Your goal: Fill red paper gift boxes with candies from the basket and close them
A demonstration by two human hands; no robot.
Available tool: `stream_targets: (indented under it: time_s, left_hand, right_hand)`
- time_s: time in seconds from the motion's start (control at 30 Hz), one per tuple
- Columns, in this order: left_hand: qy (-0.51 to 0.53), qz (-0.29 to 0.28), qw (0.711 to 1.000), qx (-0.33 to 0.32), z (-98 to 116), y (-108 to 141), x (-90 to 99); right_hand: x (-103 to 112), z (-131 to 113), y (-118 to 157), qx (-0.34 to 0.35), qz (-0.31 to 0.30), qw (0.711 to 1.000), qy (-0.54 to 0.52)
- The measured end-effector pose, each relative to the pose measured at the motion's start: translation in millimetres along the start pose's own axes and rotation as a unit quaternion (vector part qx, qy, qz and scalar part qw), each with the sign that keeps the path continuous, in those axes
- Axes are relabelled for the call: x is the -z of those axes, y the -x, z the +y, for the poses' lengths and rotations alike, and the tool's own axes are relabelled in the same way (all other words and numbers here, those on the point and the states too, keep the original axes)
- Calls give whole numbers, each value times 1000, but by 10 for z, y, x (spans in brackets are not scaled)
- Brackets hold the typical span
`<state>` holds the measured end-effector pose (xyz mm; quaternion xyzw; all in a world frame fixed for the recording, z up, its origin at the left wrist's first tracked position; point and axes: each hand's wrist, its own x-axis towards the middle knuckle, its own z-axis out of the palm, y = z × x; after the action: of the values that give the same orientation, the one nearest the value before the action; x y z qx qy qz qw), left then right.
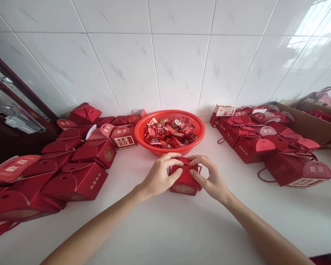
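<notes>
A small red box (185,180) with a gold pattern on its front stands on the white table, between my two hands. My left hand (161,175) grips its top from the left, thumb and fingers on the lid flaps. From the right, my right hand (209,178) holds the other side of the lid the same way. A dark red cord hangs at the box's right side. Just behind it is a red plastic basket (170,150) holding several wrapped candies (171,134).
Several red boxes (75,182) crowd the left side. More boxes with cord handles (253,149) stand at the right, beside a cardboard carton (309,125). A tiled wall (179,73) rises behind the white table (160,228). Dark furniture is at far left.
</notes>
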<state>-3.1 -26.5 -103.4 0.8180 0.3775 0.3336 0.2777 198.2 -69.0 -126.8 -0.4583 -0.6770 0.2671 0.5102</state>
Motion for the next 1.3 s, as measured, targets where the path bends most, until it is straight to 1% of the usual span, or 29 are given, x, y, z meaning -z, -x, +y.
stream_targets:
  time_s: [0.27, 0.4, 0.6, 0.8, 1.13, 1.3]
  left_hand:
    - [23, -14, 1000, 11, -16, 9, 13]
    - [36, -34, 999, 0, -26, 8, 47]
    - [41, -71, 996, -39, -28, 10, 121]
    - [51, -102, 993, -31, -33, 13, 159]
    - [59, -79, 995, -12, -44, 28, 109]
    - [72, -75, 995, -5, -50, 27, 95]
  right_hand:
    - [-1, 40, 13, 44, -5, 998, 47]
    - [-3, 46, 18, 68, -13, 995, 74]
    - [-4, 45, 25, 76, -18, 992, 98]
    - [3, 48, 33, 84, -26, 991, 105]
    - [5, 54, 32, 83, -37, 991, 100]
    - [-3, 72, 30, 82, -55, 991, 90]
